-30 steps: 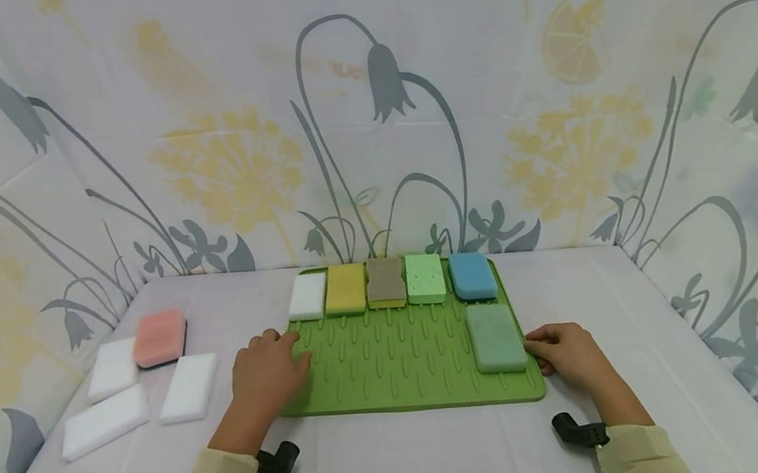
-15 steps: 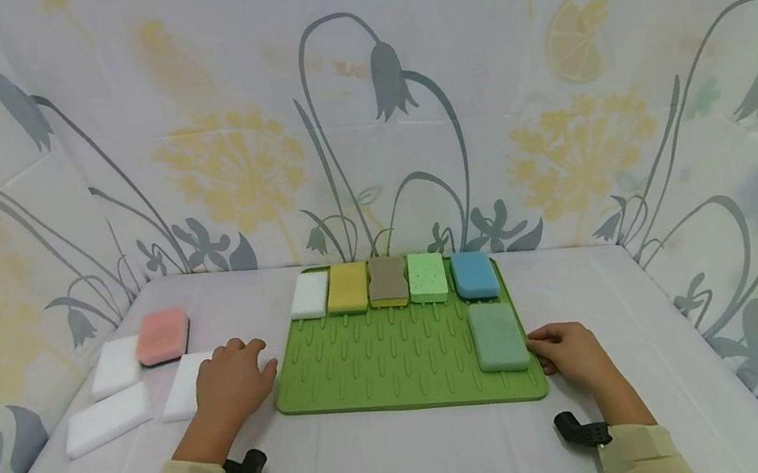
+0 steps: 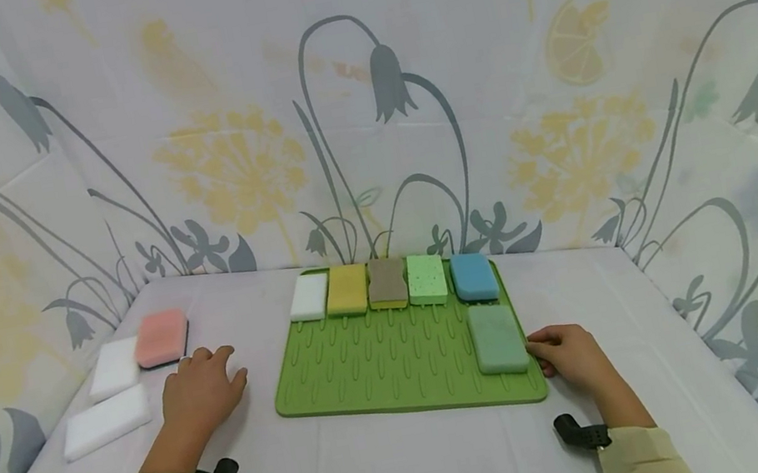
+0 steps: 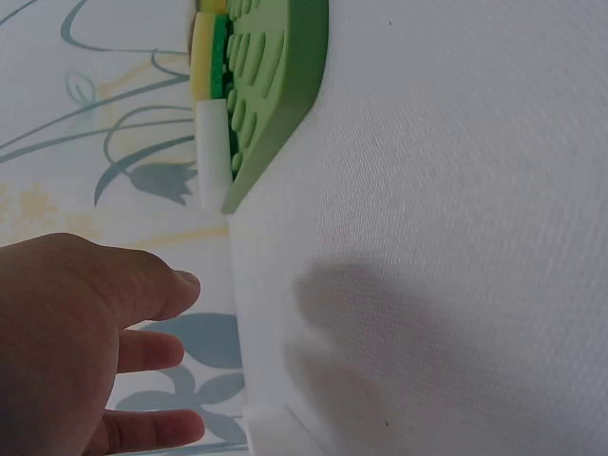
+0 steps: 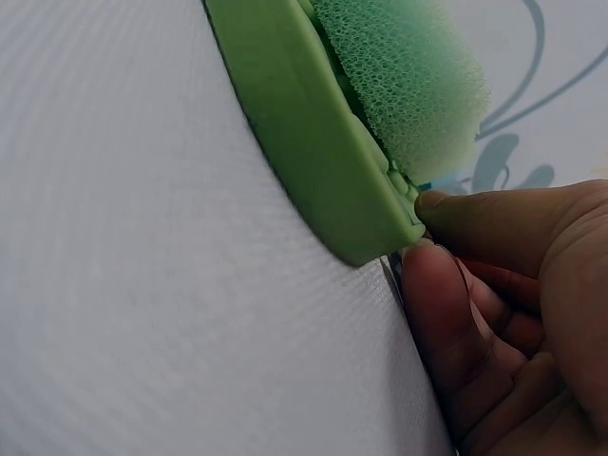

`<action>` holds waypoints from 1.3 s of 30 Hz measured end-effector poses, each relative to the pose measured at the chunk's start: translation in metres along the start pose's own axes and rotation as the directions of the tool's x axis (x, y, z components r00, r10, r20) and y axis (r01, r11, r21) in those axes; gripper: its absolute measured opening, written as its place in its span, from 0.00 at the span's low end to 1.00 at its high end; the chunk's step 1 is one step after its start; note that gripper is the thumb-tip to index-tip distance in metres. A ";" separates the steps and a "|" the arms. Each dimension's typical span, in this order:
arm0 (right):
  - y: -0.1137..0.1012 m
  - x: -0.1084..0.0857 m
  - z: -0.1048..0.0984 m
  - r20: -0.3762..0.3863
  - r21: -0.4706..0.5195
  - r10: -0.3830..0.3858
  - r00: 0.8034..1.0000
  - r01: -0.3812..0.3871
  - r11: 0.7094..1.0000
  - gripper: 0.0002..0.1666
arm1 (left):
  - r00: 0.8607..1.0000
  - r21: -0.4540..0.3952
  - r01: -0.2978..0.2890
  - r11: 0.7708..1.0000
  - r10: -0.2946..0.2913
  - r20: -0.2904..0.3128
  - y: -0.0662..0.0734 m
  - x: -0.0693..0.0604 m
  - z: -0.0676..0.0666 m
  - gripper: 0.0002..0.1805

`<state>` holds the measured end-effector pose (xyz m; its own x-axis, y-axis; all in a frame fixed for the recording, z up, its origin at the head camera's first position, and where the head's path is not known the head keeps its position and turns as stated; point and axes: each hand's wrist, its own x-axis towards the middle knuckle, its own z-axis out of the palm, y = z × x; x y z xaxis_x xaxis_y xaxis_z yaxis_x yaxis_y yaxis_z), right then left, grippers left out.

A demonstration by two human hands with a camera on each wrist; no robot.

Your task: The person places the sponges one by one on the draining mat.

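Observation:
My left hand [image 3: 197,395] is held over the table left of the mat, fingers loosely spread with nothing in them; it hides a white sponge that lay there. In the left wrist view, a corner of a white block [image 4: 275,432] shows below the fingertips. At the mat's right edge, my right hand [image 3: 569,355] pinches the rim of the green silicone mat [image 5: 323,171] between thumb and curled fingers. Beside that hand a pale green sponge [image 3: 497,338] lies on the mat. Along its back edge run a white sponge [image 3: 309,296], yellow [image 3: 346,289], brown-topped [image 3: 385,283], speckled green [image 3: 425,279] and blue sponges [image 3: 473,276].
Left of my left hand lie a pink sponge with a dark underside [image 3: 162,337], a white sponge [image 3: 113,368] and another white one [image 3: 105,422]. A flower-printed cloth [image 3: 363,146] rises behind the white-covered table [image 3: 419,466].
My left hand has moved left from the mat's left edge to over the white sponge, now covering it. The mat's left rim came into full view. My right hand has stayed on the mat's edge.

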<state>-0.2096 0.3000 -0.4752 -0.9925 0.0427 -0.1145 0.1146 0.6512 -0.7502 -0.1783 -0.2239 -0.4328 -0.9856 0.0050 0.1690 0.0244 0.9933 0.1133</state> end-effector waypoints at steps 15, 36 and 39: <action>-0.001 -0.001 0.001 -0.005 0.012 -0.002 1.000 0.002 1.000 0.19 | 0.993 -0.062 0.082 0.995 -0.077 0.093 -0.024 -0.008 0.004 0.30; 0.000 -0.001 0.001 -0.007 0.009 -0.001 1.000 0.002 1.000 0.18 | 0.990 -0.107 0.042 0.993 -0.027 0.139 -0.036 -0.015 0.010 0.30; -0.001 0.000 0.001 -0.005 0.011 -0.002 1.000 0.002 1.000 0.18 | 0.990 -0.107 0.042 0.993 -0.027 0.137 -0.036 -0.015 0.010 0.30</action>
<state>-0.2092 0.2988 -0.4752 -0.9930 0.0451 -0.1093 0.1125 0.6432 -0.7574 -0.1658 -0.2590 -0.4491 -0.9995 -0.0061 0.0304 0.0009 0.9745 0.2243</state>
